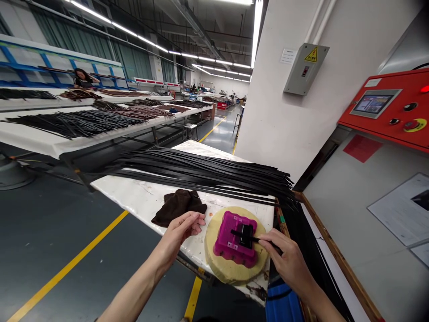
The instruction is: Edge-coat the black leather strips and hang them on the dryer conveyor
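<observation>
A magenta plastic block (231, 239) sits on a round tan pad (214, 255) at the near end of a white table (134, 197). A small black tool (246, 235) lies across the block's top. My right hand (288, 261) pinches the thin black handle of that tool from the right. My left hand (182, 230) hovers just left of the pad with its fingers loosely curled and nothing in them. A dark brown cloth (177, 205) lies crumpled beyond the left hand.
A large bundle of long black strips (201, 172) lies across the table behind the pad. A red control panel (389, 107) and grey machine stand to the right. More tables with strips (77, 123) stretch away on the left, where a person (82, 78) sits.
</observation>
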Motion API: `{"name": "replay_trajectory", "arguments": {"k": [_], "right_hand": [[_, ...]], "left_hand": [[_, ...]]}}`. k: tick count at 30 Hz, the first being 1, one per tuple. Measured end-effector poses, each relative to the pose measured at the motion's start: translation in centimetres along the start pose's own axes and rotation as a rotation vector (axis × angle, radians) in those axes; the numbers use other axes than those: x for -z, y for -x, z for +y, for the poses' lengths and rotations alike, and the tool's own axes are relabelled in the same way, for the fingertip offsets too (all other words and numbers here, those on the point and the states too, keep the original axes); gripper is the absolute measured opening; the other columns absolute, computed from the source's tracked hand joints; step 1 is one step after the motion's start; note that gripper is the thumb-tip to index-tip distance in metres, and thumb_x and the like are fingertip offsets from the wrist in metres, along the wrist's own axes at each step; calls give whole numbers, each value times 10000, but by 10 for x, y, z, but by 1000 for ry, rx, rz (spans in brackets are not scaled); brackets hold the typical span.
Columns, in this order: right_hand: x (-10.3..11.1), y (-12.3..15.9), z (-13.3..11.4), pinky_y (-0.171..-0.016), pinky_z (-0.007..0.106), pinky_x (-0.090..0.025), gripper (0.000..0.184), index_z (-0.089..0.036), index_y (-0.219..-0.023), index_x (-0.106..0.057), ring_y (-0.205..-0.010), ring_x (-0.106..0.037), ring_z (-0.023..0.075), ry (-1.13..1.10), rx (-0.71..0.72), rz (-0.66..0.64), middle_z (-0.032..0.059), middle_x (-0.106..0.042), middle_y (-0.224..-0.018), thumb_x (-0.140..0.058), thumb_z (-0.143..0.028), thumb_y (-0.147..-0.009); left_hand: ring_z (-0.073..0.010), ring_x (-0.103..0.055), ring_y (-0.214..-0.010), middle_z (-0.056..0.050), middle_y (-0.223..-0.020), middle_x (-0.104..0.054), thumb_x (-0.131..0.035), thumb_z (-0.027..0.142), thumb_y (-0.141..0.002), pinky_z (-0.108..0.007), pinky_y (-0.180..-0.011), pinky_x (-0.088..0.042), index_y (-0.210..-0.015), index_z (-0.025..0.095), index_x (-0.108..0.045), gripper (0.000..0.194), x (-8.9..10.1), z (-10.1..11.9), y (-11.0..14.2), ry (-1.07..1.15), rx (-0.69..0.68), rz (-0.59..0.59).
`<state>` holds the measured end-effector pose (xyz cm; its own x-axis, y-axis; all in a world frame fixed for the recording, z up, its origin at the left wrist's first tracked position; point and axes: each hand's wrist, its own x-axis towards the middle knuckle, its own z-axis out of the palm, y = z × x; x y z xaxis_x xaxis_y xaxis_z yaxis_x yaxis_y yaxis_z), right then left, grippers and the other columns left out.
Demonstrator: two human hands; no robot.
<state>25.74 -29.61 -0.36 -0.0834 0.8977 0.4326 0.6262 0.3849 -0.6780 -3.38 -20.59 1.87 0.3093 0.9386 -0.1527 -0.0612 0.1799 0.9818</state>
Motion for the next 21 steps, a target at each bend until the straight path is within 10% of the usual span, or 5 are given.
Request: {"name": "replay_trajectory", "arguments": {"k": [21], "right_hand": [[50, 39, 18, -554, 214, -471, 174, -237, -1023, -714, -700, -604, 154, 0, -114, 43, 36, -619, -806, -582, -324, -951]], "left_hand": [[-154, -536, -751, -58, -891, -647, -635, 570, -832, -266, -747, -448, -960, 166, -704, 429, -13, 0, 3, 26, 18, 45]]}}
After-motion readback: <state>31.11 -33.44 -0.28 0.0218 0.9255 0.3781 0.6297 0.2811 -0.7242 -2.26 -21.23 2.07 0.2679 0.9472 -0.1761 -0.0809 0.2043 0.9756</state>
